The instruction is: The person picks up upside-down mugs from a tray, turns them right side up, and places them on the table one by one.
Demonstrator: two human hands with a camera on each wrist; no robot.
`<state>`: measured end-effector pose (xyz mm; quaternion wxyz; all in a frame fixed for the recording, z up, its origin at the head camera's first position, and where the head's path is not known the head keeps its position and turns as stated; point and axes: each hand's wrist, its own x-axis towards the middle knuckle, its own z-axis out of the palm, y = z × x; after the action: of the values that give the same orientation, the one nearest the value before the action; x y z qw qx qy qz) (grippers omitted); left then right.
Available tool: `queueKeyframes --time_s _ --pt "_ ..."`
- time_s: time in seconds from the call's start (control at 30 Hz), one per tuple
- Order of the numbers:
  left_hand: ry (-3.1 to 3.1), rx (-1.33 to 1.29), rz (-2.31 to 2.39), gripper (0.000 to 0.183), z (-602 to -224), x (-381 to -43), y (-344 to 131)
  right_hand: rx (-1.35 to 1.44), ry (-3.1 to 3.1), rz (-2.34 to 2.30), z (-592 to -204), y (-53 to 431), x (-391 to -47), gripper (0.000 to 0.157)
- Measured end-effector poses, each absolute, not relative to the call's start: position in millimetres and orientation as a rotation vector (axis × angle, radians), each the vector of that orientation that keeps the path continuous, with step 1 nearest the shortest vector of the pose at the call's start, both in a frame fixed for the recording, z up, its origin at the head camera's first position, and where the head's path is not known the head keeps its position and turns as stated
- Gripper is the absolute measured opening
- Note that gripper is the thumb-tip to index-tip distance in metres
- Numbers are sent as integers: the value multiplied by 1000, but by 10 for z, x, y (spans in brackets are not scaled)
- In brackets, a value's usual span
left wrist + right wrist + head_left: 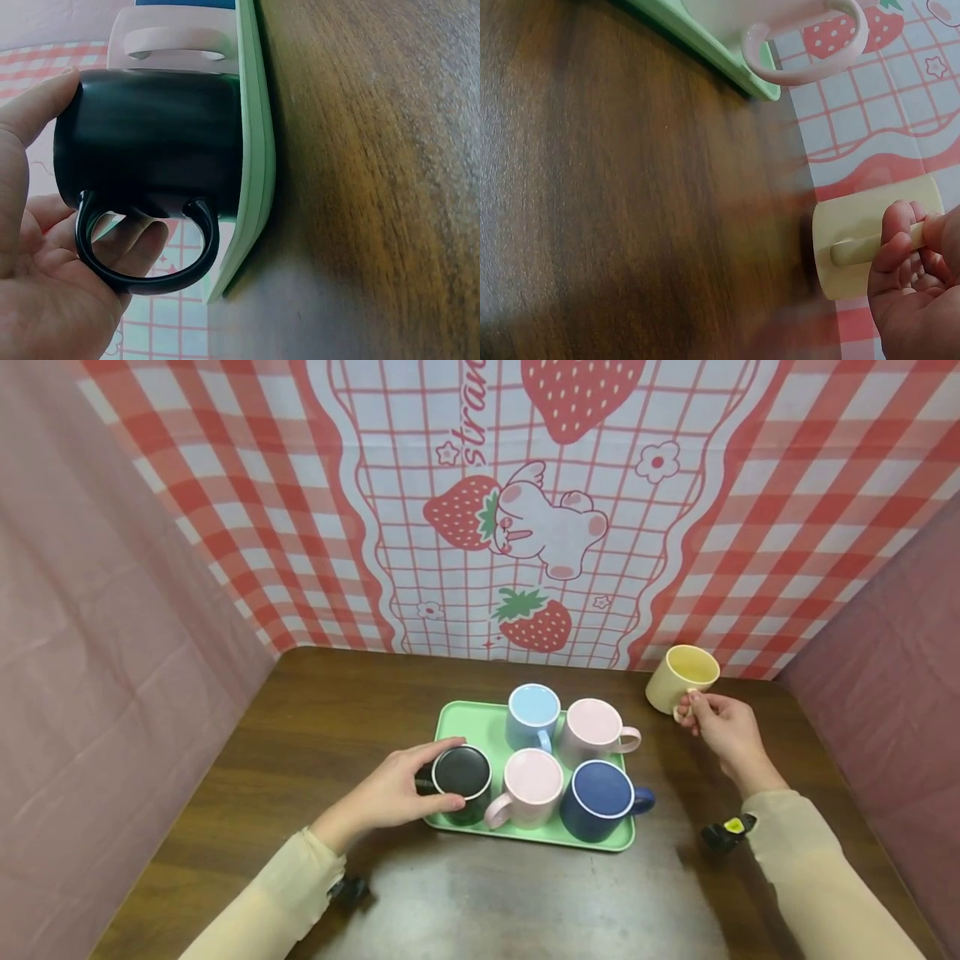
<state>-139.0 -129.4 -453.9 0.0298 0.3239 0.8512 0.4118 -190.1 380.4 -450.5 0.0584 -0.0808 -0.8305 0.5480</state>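
Note:
My left hand (408, 783) grips the black mug (462, 771), thumb and fingers spread around its sides. This mug stands at the left end of the green tray (471, 720), its flat base facing up; its handle (150, 285) shows in the left wrist view. At the far right, my right hand (723, 727) pinches the handle of the yellow mug (667, 687), whose open mouth faces up. Whether that mug touches the table cannot be told. Also upside down on the tray are a light blue mug (533, 706), two pink mugs (594, 723) and a navy mug (600, 793).
The brown wooden table (300, 718) extends around the tray. Behind it hangs a red-and-white checked cloth (315, 527) with strawberries, close to the yellow mug. Pink curtains (112, 652) close off both sides.

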Motion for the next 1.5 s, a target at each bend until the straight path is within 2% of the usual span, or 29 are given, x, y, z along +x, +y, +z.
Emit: queueKeyframes --time_s 1.5 --pt "2561 933 1332 78 -4523 -1372 -1298 -308 -2631 1515 -4541 3786 -1894 54"
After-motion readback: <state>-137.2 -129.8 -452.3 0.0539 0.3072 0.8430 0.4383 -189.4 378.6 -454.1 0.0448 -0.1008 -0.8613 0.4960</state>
